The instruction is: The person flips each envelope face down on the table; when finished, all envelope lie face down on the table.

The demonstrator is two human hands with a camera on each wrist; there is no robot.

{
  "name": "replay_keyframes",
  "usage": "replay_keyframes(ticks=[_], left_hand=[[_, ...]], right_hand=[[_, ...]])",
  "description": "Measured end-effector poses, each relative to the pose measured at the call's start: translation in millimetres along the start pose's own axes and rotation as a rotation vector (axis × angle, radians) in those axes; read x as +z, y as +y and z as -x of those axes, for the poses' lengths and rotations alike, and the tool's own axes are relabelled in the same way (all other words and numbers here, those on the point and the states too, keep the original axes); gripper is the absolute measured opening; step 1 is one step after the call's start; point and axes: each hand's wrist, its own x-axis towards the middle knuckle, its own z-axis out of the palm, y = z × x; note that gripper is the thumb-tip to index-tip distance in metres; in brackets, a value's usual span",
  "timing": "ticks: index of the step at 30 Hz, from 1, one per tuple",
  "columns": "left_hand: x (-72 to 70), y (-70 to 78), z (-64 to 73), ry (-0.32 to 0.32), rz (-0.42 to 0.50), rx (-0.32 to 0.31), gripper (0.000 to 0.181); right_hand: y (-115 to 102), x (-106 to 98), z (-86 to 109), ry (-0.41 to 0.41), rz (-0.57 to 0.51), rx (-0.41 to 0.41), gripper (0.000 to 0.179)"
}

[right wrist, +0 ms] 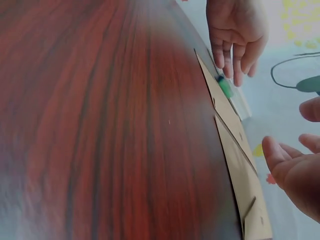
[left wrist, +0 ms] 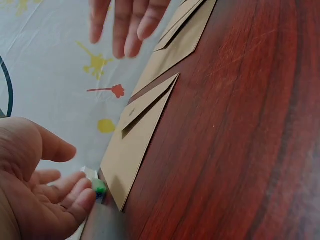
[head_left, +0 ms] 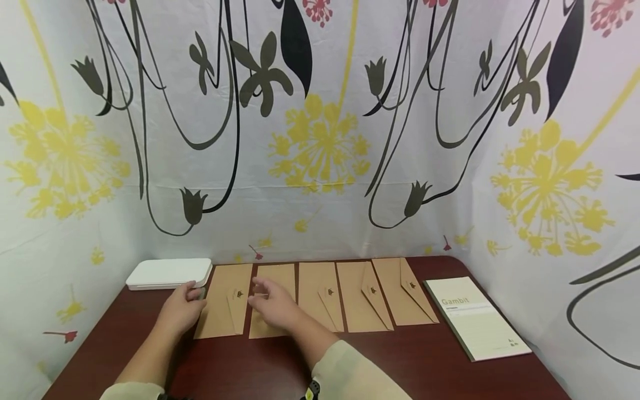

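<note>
Several brown paper envelopes lie side by side in a row on the dark red table. My left hand [head_left: 181,308] is by the left edge of the leftmost envelope [head_left: 220,311], near a white flat case [head_left: 170,272]. Its fingers are loosely bent, with nothing visibly gripped. A small green object [left wrist: 100,189] shows just beyond those fingertips; its kind is unclear. Over the second envelope [head_left: 262,329] hovers my right hand [head_left: 275,304], partly covering it. The right fingers are relaxed and apart from the thumb, as the right hand [right wrist: 295,172] also appears in the right wrist view.
Further right in the row are a third envelope [head_left: 315,278], a fourth envelope [head_left: 352,289] and a fifth envelope [head_left: 395,294], all with pointed flaps. A "Gambit" notepad [head_left: 475,319] lies at the table's right. A flower-patterned curtain [head_left: 330,222] borders the table [head_left: 235,369].
</note>
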Motion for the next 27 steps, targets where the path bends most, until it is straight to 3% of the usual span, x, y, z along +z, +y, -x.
replay_keyframes(ticks=[7, 10, 14, 20, 27], left_hand=[[-7.7, -0.7, 10.7, -0.091, -0.074, 0.024, 0.072], [-9.0, 0.1, 12.8, -0.096, -0.095, 0.042, 0.070], [-7.3, -2.3, 15.5, -0.110, -0.110, 0.043, 0.068], [-3.7, 0.6, 19.4, -0.148, -0.008, 0.021, 0.068], [-2.0, 3.7, 21.7, -0.156, -0.067, 0.055, 0.064]], right_hand=[[1, 11, 1.7, -0.073, -0.106, 0.082, 0.057], [0, 14, 2.9, -0.083, -0.125, 0.124, 0.060], [-1, 15, 4.3, -0.078, -0.140, 0.165, 0.061], [0, 17, 1.7, -0.063, -0.269, 0.202, 0.062], [4, 16, 0.9, -0.016, -0.331, 0.228, 0.062]])
